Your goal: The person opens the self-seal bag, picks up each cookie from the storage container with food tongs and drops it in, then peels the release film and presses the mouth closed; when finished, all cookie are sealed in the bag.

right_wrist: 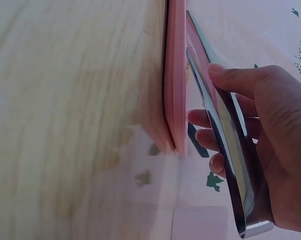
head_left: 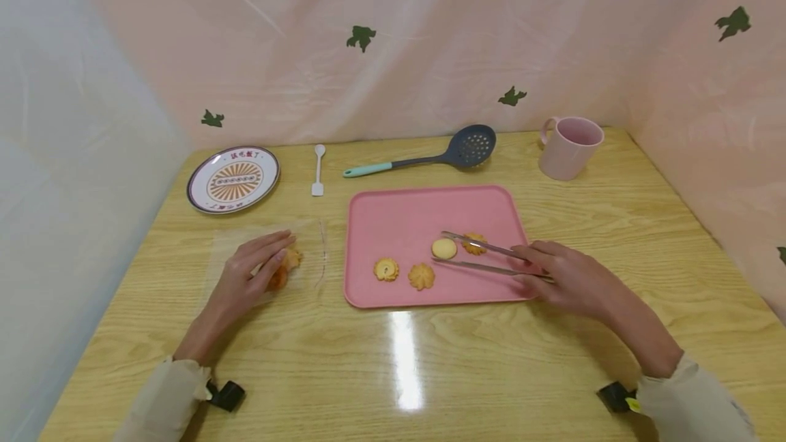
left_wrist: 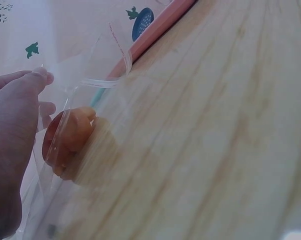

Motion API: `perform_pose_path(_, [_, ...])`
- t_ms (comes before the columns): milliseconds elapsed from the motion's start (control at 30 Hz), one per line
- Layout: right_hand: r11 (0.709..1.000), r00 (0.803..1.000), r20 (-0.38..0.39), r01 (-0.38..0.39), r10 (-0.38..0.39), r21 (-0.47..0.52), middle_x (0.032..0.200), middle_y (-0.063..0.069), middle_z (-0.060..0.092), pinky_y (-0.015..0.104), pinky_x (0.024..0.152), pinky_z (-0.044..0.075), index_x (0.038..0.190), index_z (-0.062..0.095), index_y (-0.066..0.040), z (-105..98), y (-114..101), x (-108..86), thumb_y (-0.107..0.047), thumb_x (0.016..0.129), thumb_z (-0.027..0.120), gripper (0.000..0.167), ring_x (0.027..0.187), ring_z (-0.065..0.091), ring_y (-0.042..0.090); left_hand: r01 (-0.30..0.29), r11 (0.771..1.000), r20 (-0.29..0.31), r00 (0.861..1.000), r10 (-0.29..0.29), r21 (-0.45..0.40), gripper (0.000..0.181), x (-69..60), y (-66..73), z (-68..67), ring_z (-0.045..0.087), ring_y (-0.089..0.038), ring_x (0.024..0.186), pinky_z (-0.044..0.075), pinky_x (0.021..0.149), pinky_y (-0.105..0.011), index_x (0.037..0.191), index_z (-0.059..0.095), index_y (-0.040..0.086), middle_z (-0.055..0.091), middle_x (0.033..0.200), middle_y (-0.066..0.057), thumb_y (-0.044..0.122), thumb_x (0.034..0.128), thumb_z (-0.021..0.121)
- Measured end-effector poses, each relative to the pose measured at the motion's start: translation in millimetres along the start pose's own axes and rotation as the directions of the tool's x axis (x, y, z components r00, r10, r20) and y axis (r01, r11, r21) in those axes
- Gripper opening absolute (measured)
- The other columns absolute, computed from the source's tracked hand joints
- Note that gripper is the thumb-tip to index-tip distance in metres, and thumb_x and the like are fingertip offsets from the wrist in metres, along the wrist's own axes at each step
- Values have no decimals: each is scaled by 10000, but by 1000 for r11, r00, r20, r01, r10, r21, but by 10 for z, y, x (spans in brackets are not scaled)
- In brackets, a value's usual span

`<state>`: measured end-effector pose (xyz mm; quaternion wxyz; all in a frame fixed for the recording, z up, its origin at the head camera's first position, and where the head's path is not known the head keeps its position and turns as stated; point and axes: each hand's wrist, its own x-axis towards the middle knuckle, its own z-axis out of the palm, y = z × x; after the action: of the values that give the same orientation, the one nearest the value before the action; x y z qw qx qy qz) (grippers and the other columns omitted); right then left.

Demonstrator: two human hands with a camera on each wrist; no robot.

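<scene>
The right hand (head_left: 574,282) held the metal tongs (head_left: 479,267), its thumb on one arm and its fingers on the other, with the tongs reaching leftward over the pink tray (head_left: 417,217). The two tips stood apart, one on the far side and one on the near side of a round cookie (head_left: 444,248); whether either touched its edge could not be told. The cookie lay on the tray, to the left of the right hand, directly between the tips; being round, it had no long axis of its own, while the tongs ran roughly crosswise. The far arm of the tongs passed above a flower-shaped cookie (head_left: 471,249) just beside it. The right hand was much the nearer; the left hand (head_left: 248,271) lay beyond the tray's left edge, at a clear bag (head_left: 312,251) with golden-brown cookies (head_left: 279,278) inside, and whether its fingers pinched the film could not be told. The round cookie looked pale yellow and smooth, lighter than the scalloped golden cookie (head_left: 421,277) nearer the tray's front edge.
</scene>
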<state>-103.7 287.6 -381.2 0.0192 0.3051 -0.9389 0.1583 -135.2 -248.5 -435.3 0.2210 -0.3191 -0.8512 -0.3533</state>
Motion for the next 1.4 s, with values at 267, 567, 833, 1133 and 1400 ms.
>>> perform_pose_path(267, [1000,999,40,-4,4,-2,1080,138,688,529,784,573,1308,675,7,-109,-23,23,-123,941,763,399,926,670,277,-7,1000,7,1000,7,5,357,26,-7,0,598,-429,1222,307,1141,-206,1305,698,-17,660,1343,-205,-78,955,661])
perform_pose_path(567, [1000,996,91,-17,17,-4,1010,84,683,452,723,559,1287,690,-11,-195,-41,75,-125,948,758,364,834,620,205,-4,1000,6,1000,4,-6,362,51,14,1,595,-423,1226,306,1139,-200,1285,704,-34,662,1338,-208,-107,932,672])
perform_pose_path(833, [1000,995,100,-12,13,-6,965,27,665,395,684,522,1266,703,-34,-207,-52,104,-101,943,757,334,782,563,147,0,1000,7,1000,0,-5,344,50,9,-1,603,-411,1217,315,1133,-203,1274,712,-28,668,1328,-206,-92,937,678])
perform_pose_path(1133, [1000,998,68,0,2,-24,927,7,648,389,653,517,1217,707,-29,-169,-47,98,-90,922,779,309,767,560,146,-12,1000,1,1000,12,-17,384,42,15,7,602,-435,1212,304,1139,-198,1279,703,-46,664,1333,-210,-135,907,674])
perform_pose_path(1400, [999,999,42,18,-16,-35,947,23,664,404,661,538,1217,700,-25,-120,-30,95,-82,912,786,322,782,586,158,9,1000,7,1000,-9,-7,391,26,23,12,602,-423,1219,299,1135,-190,1282,705,-34,664,1337,-205,-134,905,679])
